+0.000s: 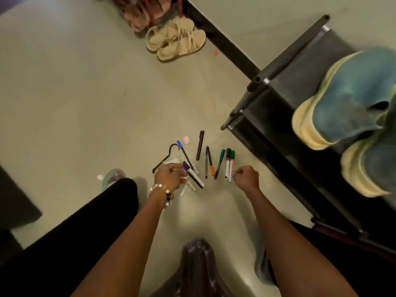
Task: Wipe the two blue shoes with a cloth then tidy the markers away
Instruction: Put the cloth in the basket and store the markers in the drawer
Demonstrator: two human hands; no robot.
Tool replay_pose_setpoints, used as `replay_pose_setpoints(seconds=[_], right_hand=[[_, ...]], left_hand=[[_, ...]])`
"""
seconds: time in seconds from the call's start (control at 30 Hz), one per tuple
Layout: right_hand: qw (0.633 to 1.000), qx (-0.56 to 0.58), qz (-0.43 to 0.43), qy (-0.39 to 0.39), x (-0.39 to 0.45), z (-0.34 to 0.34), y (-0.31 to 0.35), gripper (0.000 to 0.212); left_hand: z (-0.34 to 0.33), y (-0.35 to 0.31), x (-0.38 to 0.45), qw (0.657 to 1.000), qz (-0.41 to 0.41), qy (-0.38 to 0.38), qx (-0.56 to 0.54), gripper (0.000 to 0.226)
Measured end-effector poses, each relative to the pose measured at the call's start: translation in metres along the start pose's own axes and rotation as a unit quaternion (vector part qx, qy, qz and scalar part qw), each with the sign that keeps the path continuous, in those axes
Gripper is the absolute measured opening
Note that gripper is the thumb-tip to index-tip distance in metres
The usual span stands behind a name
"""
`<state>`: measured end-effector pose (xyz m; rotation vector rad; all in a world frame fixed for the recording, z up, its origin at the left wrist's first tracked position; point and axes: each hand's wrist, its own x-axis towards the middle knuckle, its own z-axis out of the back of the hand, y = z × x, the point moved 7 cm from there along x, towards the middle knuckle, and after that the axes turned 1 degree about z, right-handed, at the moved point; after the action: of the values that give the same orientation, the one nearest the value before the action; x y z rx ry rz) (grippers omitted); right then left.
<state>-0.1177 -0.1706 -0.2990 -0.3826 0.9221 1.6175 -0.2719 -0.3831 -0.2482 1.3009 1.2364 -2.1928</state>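
Observation:
Several markers lie scattered on the pale floor in front of me. My left hand [170,175], with a bead bracelet on the wrist, grips a black-and-white marker [194,175] by its cap end. My right hand [246,176] is closed on the lower end of a green-capped marker [231,165] that lies beside a black-capped one [227,162]. Between the hands lie a teal marker [220,162], an orange-tipped pen [210,161], a purple pen [206,159], a black marker [200,144] and a blue-capped pen [184,153]. Two blue shoes [351,97] [372,166] with yellowed soles sit on a black rack at the right.
The black shoe rack [278,86] stands to the right. Beige sandals [175,41] lie at the far wall. A black hanger hook [171,150], a pink cap [186,139] and a white cloth [171,161] lie near my left hand. A dark plastic bag [197,266] is below me.

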Motion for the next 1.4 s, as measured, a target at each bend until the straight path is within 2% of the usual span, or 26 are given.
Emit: replay_pose_setpoints(seconds=[0.17,0.33,0.4,0.53,0.67,0.7,0.77,0.83,0.9,0.93,0.97,1.03,1.07,1.13,1.23,1.33,1.4], right_hand=[[0.998,-0.044,-0.027,-0.022,0.086,-0.048,-0.026,0.021],[0.995,-0.065,-0.022,-0.066,0.12,-0.073,-0.038,0.036],[0.996,-0.037,-0.031,-0.074,0.125,-0.076,-0.044,0.037],[0.996,0.051,-0.051,-0.058,0.129,-0.072,-0.052,0.026],[0.986,0.128,-0.05,-0.094,0.12,-0.048,-0.048,0.008],[0.981,0.168,-0.048,-0.087,0.112,-0.045,-0.044,0.004],[0.969,0.247,-0.02,-0.017,0.093,-0.048,-0.033,0.011],[0.962,0.256,0.027,0.09,0.07,-0.06,-0.018,0.016],[0.949,0.272,0.024,0.159,0.058,-0.07,-0.016,0.016],[0.945,0.288,0.011,0.154,0.059,-0.07,-0.017,0.016],[0.949,0.293,-0.001,0.114,0.067,-0.066,-0.02,0.017],[0.979,0.203,0.009,-0.002,0.093,-0.056,-0.028,0.018],[0.991,0.127,0.025,-0.029,0.104,-0.056,-0.028,0.021],[0.999,-0.008,0.043,-0.023,0.12,-0.072,-0.027,0.038],[0.994,-0.094,0.048,-0.019,0.127,-0.092,-0.03,0.045],[0.996,-0.08,0.023,-0.041,0.117,-0.09,-0.029,0.041],[0.997,0.041,0.021,-0.061,0.099,-0.083,-0.024,0.04]], left_hand=[[-0.049,0.032,0.093,1.0,0.001,0.026,0.01,0.015],[-0.086,0.052,0.123,0.997,0.011,0.064,-0.038,0.02],[-0.093,0.059,0.13,0.994,0.037,0.073,-0.075,0.022],[-0.107,0.059,0.132,0.994,0.049,0.084,-0.053,0.024],[-0.126,0.051,0.126,0.994,0.045,0.09,-0.043,0.021],[-0.131,0.048,0.123,0.994,0.039,0.095,-0.033,0.025],[-0.142,0.043,0.121,0.992,0.035,0.124,-0.004,0.033],[-0.151,0.042,0.117,0.987,0.048,0.156,-0.01,0.029],[-0.149,0.042,0.119,0.99,0.033,0.134,-0.008,0.024],[-0.145,0.043,0.122,0.993,0.022,0.113,-0.007,0.024],[-0.14,0.044,0.124,0.995,0.02,0.094,-0.021,0.024],[-0.129,0.049,0.127,0.995,0.031,0.066,-0.072,0.026],[-0.122,0.052,0.13,0.996,0.028,0.053,-0.073,0.028],[-0.111,0.058,0.137,0.999,0.007,0.032,-0.033,0.032],[-0.103,0.059,0.14,0.999,-0.018,0.032,0.001,0.032],[-0.098,0.054,0.137,0.997,-0.04,0.036,0.049,0.03],[-0.097,0.051,0.134,0.995,-0.048,0.042,0.081,0.027]])
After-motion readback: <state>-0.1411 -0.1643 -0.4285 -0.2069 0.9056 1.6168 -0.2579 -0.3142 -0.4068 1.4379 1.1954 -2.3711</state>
